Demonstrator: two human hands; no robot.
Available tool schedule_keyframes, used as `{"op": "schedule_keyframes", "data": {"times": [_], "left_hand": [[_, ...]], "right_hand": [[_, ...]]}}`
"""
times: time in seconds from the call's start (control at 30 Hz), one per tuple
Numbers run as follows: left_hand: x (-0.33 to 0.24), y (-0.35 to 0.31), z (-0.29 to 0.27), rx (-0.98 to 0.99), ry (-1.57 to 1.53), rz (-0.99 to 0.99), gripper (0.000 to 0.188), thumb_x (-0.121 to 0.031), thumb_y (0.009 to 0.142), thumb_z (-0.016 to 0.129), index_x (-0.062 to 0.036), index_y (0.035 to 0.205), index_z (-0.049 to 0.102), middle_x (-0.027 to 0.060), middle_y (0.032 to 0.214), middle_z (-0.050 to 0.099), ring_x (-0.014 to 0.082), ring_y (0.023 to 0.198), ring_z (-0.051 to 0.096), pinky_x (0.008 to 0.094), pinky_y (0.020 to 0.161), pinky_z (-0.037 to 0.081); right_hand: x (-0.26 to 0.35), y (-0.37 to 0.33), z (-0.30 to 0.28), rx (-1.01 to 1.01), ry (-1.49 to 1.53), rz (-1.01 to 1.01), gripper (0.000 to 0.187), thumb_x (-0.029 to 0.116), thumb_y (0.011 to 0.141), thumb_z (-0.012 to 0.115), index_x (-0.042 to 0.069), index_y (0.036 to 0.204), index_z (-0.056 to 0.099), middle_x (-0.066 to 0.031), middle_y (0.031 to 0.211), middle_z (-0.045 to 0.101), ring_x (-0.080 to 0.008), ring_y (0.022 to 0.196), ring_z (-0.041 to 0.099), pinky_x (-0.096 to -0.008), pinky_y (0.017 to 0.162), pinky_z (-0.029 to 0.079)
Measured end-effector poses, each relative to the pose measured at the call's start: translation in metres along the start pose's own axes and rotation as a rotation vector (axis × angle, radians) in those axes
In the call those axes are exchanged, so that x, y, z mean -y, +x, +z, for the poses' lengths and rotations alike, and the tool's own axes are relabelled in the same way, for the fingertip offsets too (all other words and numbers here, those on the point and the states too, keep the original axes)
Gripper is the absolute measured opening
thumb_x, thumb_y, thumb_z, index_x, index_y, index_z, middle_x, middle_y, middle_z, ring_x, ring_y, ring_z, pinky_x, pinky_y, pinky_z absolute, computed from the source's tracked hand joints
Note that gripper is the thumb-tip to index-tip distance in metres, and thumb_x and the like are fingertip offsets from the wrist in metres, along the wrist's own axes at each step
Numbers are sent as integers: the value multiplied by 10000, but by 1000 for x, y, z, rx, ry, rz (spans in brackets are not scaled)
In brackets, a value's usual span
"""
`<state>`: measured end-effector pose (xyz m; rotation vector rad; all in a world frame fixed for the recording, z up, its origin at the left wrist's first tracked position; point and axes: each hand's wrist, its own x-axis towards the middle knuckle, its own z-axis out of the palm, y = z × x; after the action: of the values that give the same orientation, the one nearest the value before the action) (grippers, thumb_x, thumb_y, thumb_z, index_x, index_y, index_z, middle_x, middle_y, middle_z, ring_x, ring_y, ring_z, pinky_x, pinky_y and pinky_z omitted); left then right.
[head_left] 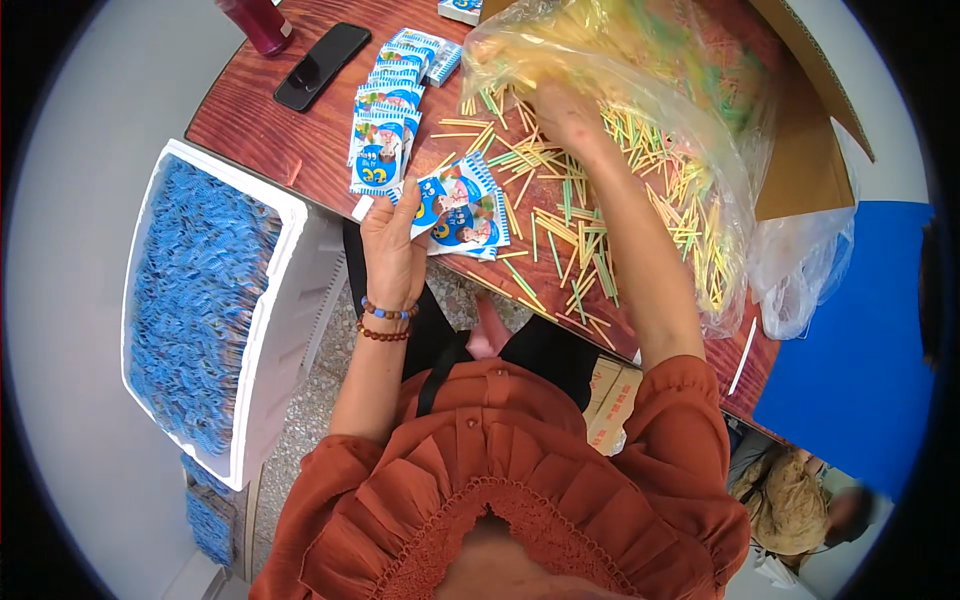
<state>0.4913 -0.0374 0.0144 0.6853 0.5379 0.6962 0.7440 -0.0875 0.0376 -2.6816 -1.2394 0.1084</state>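
My left hand [395, 235], with two beaded bracelets at its wrist, is closed on blue-and-white printed packets [465, 208] near the table's front edge. The thumb lies over the packets' left side. A small white piece [362, 208] shows at this hand's outer side. Farther forward and to the right, my right hand [568, 115] reaches into a heap of thin yellow and green sticks [650, 170], at the opening of a clear plastic bag [520, 45]. Its fingers are bent down and mostly hidden, so what they hold cannot be seen.
Overlapping packets [385, 110] lie in a row beyond my left hand, beside a black phone [322, 66] and a red bottle [257, 22]. At left stands a white foam box [290, 235] full of blue packets. A cardboard box [805, 150] stands at right.
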Motion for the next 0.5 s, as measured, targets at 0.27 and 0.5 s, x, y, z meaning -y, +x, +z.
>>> {"op": "schedule_keyframes", "data": {"times": [0.27, 0.5], "left_hand": [[4, 2, 11, 51, 51, -44, 149, -207, 945, 583, -73, 913, 639, 16, 898, 666, 114, 834, 615, 301, 771, 506], [18, 12, 17, 131, -24, -85, 162, -203, 943, 586, -50, 930, 636, 30, 899, 662, 104, 809, 606, 270, 740, 515]], "right_hand": [[-92, -22, -3, -50, 10, -361, 280, 199, 912, 498, -31, 1033, 600, -167, 935, 671, -311, 856, 648, -390, 768, 478], [-93, -78, -19, 244, 1439, 275, 250, 248, 983, 492, 9, 994, 565, -55, 826, 630, -158, 762, 624, -280, 692, 503]]}}
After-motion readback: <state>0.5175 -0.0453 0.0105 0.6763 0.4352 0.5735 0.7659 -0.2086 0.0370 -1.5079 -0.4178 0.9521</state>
